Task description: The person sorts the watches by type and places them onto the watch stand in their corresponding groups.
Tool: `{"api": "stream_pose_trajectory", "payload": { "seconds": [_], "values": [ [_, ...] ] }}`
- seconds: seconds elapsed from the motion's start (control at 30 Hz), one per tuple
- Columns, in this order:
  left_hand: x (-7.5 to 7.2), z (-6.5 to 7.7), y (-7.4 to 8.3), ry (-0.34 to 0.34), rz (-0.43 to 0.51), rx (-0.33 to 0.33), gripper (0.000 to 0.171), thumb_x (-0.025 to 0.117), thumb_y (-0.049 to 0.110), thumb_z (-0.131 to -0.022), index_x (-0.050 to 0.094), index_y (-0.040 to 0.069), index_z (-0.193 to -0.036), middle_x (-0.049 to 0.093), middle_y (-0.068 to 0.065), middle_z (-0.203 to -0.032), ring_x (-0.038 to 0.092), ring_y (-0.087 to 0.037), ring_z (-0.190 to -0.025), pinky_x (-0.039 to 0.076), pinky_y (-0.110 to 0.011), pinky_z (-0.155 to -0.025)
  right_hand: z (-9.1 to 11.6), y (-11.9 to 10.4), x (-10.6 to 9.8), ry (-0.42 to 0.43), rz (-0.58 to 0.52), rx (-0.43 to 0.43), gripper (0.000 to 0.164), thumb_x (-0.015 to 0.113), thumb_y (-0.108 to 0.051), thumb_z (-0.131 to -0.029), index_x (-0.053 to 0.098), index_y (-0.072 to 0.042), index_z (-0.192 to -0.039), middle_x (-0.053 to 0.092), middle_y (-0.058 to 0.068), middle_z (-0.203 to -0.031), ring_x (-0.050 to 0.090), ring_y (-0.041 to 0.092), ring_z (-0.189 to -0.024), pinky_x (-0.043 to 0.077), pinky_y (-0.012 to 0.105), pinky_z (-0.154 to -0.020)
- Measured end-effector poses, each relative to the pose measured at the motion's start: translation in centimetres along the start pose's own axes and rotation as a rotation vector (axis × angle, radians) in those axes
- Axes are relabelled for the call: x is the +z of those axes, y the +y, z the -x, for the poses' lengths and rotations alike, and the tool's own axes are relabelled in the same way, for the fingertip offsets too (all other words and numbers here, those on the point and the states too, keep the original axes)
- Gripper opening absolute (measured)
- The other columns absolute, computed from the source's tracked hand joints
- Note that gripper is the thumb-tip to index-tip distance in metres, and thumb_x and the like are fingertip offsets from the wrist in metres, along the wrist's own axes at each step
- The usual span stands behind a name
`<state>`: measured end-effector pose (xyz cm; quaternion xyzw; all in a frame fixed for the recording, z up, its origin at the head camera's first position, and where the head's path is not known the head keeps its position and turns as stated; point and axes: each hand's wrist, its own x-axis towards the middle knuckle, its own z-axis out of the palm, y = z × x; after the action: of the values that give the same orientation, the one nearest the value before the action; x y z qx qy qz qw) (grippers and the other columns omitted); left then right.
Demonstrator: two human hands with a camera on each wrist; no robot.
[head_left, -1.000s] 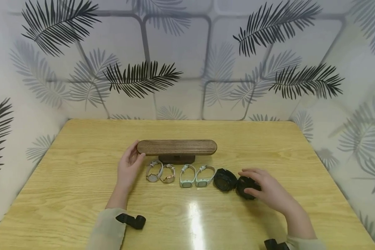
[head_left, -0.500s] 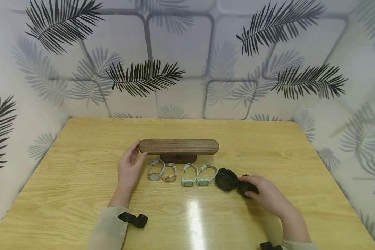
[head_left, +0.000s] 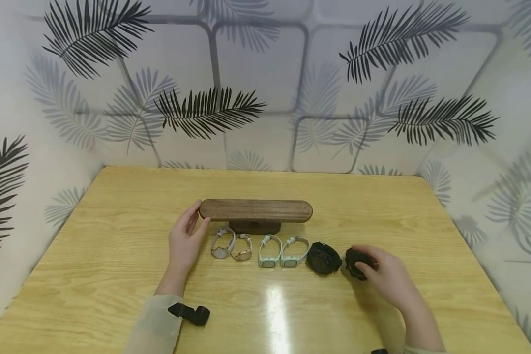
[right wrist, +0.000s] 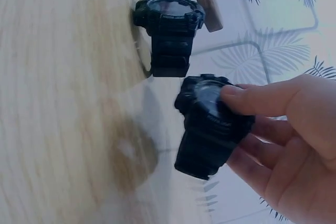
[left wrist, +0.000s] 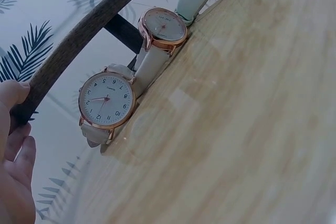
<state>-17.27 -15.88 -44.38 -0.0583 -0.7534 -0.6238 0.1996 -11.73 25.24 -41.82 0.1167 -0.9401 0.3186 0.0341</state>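
A dark wooden stand (head_left: 255, 210) with a long flat bar sits mid-table. My left hand (head_left: 197, 217) rests against the bar's left end with straight, relaxed fingers; in the left wrist view its thumb (left wrist: 13, 94) touches the bar's tip (left wrist: 79, 35). In front of the stand lies a row of watches: two rose-gold ones with pale straps (head_left: 221, 244) (head_left: 241, 247), two mint-green ones (head_left: 269, 250) (head_left: 293, 252), and a black one (head_left: 324, 258). At the row's right end, my right hand (head_left: 366, 264) pinches a second black watch (right wrist: 212, 124) between thumb and fingers, just above the table.
The yellow wooden table (head_left: 115, 236) is enclosed on three sides by leaf-patterned walls (head_left: 256, 88). Black wrist-camera straps (head_left: 189, 312) sit on my sleeves. Bright glare (head_left: 274, 305) lies on the near table surface.
My right hand has closed its thumb and fingers on the rightmost black watch and drawn it slightly right, away from the other black watch. The left hand stays at the stand's end.
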Motion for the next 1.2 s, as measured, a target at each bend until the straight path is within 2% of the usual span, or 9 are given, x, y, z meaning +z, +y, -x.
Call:
{"api": "stream_pose_trajectory", "payload": {
  "seconds": [0.07,0.17,0.3,0.37,0.47,0.57,0.73,0.97,1.2],
  "values": [
    [0.0,0.1,-0.1,0.000,0.005,-0.007,0.047,0.062,-0.002,-0.091,0.047,-0.009,-0.135,0.046,-0.022,-0.139,0.042,-0.032,-0.130,0.036,-0.041,-0.107,-0.1,-0.2,-0.1,0.041,-0.044,0.027,0.036,0.068,-0.006,-0.089,0.061,-0.002,-0.124,0.064,0.020,-0.116,0.064,0.035,-0.098,0.057,0.043,-0.078],
    [-0.1,0.1,-0.1,0.002,0.008,-0.015,0.047,0.062,-0.001,-0.091,0.048,-0.008,-0.135,0.046,-0.021,-0.140,0.043,-0.032,-0.130,0.036,-0.040,-0.107,-0.5,-0.4,-0.2,0.118,-0.102,0.067,0.035,0.066,-0.013,-0.092,0.061,-0.004,-0.125,0.064,0.018,-0.115,0.063,0.032,-0.099,0.057,0.033,-0.077],
    [0.0,0.0,-0.1,0.001,0.014,-0.012,0.047,0.063,0.000,-0.091,0.048,-0.007,-0.135,0.046,-0.021,-0.139,0.043,-0.032,-0.129,0.036,-0.041,-0.106,-1.4,-0.7,-0.1,0.228,-0.148,0.126,0.036,0.063,-0.023,-0.094,0.061,-0.008,-0.126,0.064,0.013,-0.116,0.061,0.027,-0.101,0.053,0.016,-0.075],
    [0.0,-0.1,0.0,0.002,0.016,-0.011,0.047,0.063,0.000,-0.091,0.048,-0.007,-0.135,0.046,-0.022,-0.139,0.044,-0.032,-0.129,0.037,-0.042,-0.106,-2.1,-0.9,-0.1,0.261,-0.180,0.168,0.038,0.063,-0.028,-0.094,0.061,-0.010,-0.127,0.064,0.011,-0.117,0.060,0.024,-0.101,0.049,0.011,-0.074],
    [0.1,-0.2,0.0,0.007,0.011,-0.014,0.047,0.063,0.001,-0.091,0.048,-0.007,-0.135,0.046,-0.022,-0.139,0.044,-0.032,-0.129,0.037,-0.043,-0.106,-3.3,-1.4,0.0,0.282,-0.255,0.236,0.041,0.063,-0.035,-0.093,0.061,-0.014,-0.129,0.064,0.008,-0.119,0.059,0.018,-0.102,0.048,0.013,-0.075],
    [0.0,-0.3,-0.1,0.011,0.002,-0.017,0.047,0.063,0.001,-0.091,0.048,-0.007,-0.135,0.046,-0.022,-0.139,0.044,-0.031,-0.128,0.037,-0.043,-0.106,-4.7,-2.1,0.3,0.284,-0.376,0.291,0.044,0.064,-0.037,-0.092,0.061,-0.015,-0.129,0.063,0.008,-0.120,0.057,0.012,-0.103,0.047,0.017,-0.080],
    [0.0,-0.3,-0.1,0.011,0.010,-0.013,0.046,0.063,0.000,-0.091,0.049,-0.008,-0.134,0.047,-0.023,-0.138,0.045,-0.031,-0.128,0.038,-0.042,-0.105,-6.9,-2.9,1.2,0.264,-0.521,0.312,0.044,0.065,-0.034,-0.092,0.061,-0.012,-0.129,0.063,0.011,-0.118,0.058,0.009,-0.101,0.048,0.018,-0.082],
    [-0.1,-0.3,-1.1,0.015,0.037,-0.020,0.046,0.064,0.000,-0.091,0.050,-0.006,-0.134,0.048,-0.021,-0.138,0.045,-0.031,-0.127,0.038,-0.037,-0.105,-9.3,-3.7,2.9,0.283,-0.632,0.298,0.038,0.064,-0.027,-0.093,0.063,-0.008,-0.126,0.064,0.014,-0.117,0.059,0.010,-0.098,0.049,0.017,-0.077],
    [-0.2,-0.5,-3.7,0.025,0.027,-0.008,0.046,0.066,0.008,-0.091,0.053,0.003,-0.135,0.051,-0.012,-0.137,0.048,-0.022,-0.126,0.040,-0.024,-0.102,-10.3,-4.5,4.7,0.260,-0.662,0.312,0.032,0.061,-0.022,-0.096,0.063,-0.008,-0.125,0.064,0.015,-0.116,0.060,0.013,-0.094,0.050,0.028,-0.079]
  ]
}}
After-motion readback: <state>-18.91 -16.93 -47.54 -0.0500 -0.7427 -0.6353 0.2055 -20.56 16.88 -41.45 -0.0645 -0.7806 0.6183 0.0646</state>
